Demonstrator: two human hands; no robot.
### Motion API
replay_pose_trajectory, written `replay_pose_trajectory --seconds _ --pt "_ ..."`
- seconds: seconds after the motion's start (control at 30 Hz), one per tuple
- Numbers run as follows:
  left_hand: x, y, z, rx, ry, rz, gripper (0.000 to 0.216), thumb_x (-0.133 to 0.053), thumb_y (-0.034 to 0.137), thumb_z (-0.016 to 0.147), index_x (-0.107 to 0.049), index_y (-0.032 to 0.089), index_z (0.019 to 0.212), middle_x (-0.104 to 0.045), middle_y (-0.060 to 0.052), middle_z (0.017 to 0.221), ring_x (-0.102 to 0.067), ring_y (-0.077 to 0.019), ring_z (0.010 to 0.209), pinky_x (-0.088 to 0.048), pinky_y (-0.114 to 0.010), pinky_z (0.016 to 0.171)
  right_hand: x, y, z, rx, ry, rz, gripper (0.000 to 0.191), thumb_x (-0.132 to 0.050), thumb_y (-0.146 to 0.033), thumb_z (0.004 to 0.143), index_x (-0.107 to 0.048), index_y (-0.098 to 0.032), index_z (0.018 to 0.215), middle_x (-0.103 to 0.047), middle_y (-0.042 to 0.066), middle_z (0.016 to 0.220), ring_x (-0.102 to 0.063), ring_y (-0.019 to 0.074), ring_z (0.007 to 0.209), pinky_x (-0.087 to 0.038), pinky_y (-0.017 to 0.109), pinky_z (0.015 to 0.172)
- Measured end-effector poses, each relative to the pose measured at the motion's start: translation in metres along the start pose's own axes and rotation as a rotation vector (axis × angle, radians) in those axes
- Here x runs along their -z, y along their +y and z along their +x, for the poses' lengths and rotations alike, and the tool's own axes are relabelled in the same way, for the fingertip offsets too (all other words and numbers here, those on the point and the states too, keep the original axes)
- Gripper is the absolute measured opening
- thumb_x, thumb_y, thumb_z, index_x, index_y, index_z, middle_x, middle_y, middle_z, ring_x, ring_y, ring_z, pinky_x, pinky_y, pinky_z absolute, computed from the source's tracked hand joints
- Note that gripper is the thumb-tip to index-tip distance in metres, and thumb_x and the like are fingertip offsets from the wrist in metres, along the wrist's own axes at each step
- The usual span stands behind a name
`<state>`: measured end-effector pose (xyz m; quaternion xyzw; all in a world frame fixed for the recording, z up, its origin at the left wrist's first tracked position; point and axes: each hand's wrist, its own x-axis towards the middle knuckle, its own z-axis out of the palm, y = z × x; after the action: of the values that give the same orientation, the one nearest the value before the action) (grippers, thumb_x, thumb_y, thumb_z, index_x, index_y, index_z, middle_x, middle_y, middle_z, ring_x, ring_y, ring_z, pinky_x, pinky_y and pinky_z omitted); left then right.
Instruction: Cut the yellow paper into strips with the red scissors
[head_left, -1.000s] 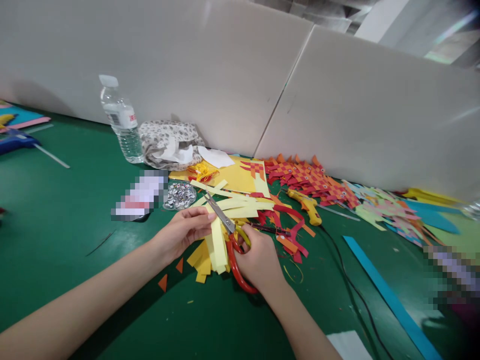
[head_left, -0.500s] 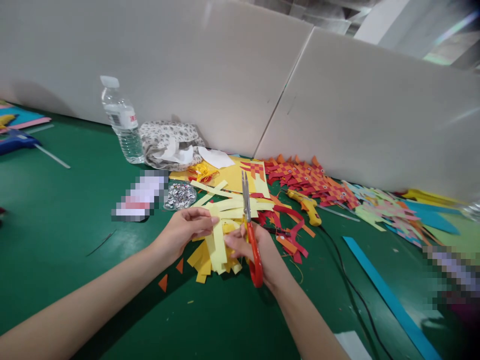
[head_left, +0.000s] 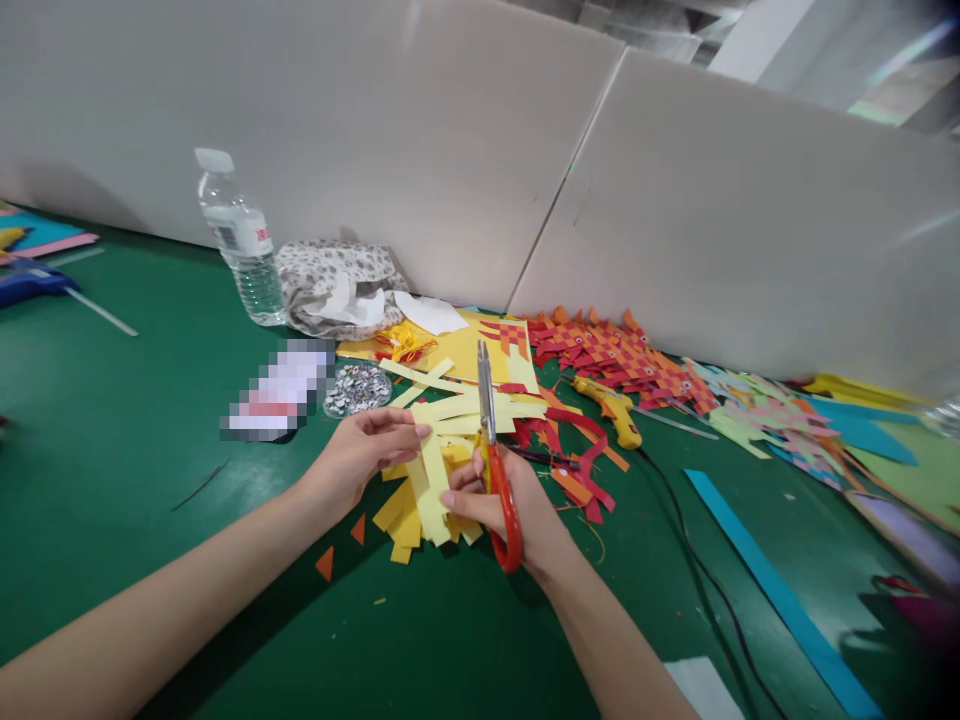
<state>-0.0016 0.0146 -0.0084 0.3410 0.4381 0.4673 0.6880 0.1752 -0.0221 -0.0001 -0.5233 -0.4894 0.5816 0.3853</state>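
Your left hand (head_left: pixel 367 450), left of the yellow glue gun (head_left: pixel 611 412), is nearly closed, thumb and fingers pinching the upper end of a pale yellow strip (head_left: pixel 435 475). Your right hand (head_left: pixel 517 505), nearer that glue gun, is half curled: its thumb rests at the strip's lower part while it also holds scissors (head_left: pixel 487 400), blades together and pointing away from you. On the green worktop (head_left: pixel 420 640), 2 orange triangles (head_left: pixel 325 563) lie farther left of the glue gun; red-and-orange woven pieces (head_left: pixel 615 350) lie behind it.
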Motion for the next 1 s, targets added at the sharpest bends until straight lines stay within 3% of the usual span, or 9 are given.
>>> replay_pose_trajectory --seconds 0.3,0.57,0.73,0.83,1.0 --pt "0.002 0.003 0.004 0.002 0.018 -0.017 0.020 -0.080 0.020 0.058 -0.064 0.017 0.070 -0.063 0.003 0.062 -0.054 -0.0039 0.052 -0.044 -0.014 0.054 -0.001 -0.004 -0.001 -0.029 0.029 0.031 0.048 -0.079 -0.020 0.045 -0.038 -0.022 0.070 -0.061 -0.004 0.067 -0.059 0.0124 0.059 -0.048 0.028 0.062" --pt "0.001 0.006 0.000 0.003 0.053 -0.001 0.021 -0.080 0.017 0.056 -0.064 0.017 0.071 -0.065 0.003 0.066 -0.057 -0.0053 0.057 -0.047 -0.017 0.062 -0.002 -0.008 -0.004 -0.019 0.018 -0.017 0.043 -0.077 -0.020 0.050 -0.039 -0.021 0.070 -0.062 -0.003 0.066 -0.058 0.0117 0.057 -0.046 0.028 0.062" --pt "-0.001 0.008 -0.003 0.009 0.004 0.005 0.021 -0.078 0.022 0.060 -0.065 0.018 0.076 -0.066 0.001 0.075 -0.061 -0.0076 0.065 -0.048 -0.019 0.067 -0.003 -0.006 -0.003 0.010 0.059 0.049 0.045 -0.079 -0.017 0.047 -0.040 -0.021 0.069 -0.062 -0.004 0.065 -0.057 0.0108 0.057 -0.046 0.027 0.061" --pt "-0.005 0.008 -0.007 0.038 -0.079 0.121 0.029 -0.077 0.026 0.061 -0.066 0.018 0.087 -0.067 -0.001 0.076 -0.063 -0.0112 0.072 -0.049 -0.022 0.069 -0.003 -0.006 -0.003 0.063 0.133 0.118 0.045 -0.081 -0.019 0.047 -0.041 -0.021 0.069 -0.062 -0.004 0.065 -0.059 0.0120 0.059 -0.048 0.028 0.064" --pt "-0.013 0.002 -0.012 0.017 -0.179 0.257 0.035 -0.078 0.018 0.056 -0.061 0.016 0.086 -0.067 0.000 0.070 -0.062 -0.0118 0.066 -0.048 -0.025 0.068 0.000 -0.005 0.000 0.112 0.166 0.146 0.047 -0.081 -0.023 0.047 -0.039 -0.021 0.068 -0.063 -0.003 0.065 -0.062 0.0146 0.061 -0.050 0.031 0.066"
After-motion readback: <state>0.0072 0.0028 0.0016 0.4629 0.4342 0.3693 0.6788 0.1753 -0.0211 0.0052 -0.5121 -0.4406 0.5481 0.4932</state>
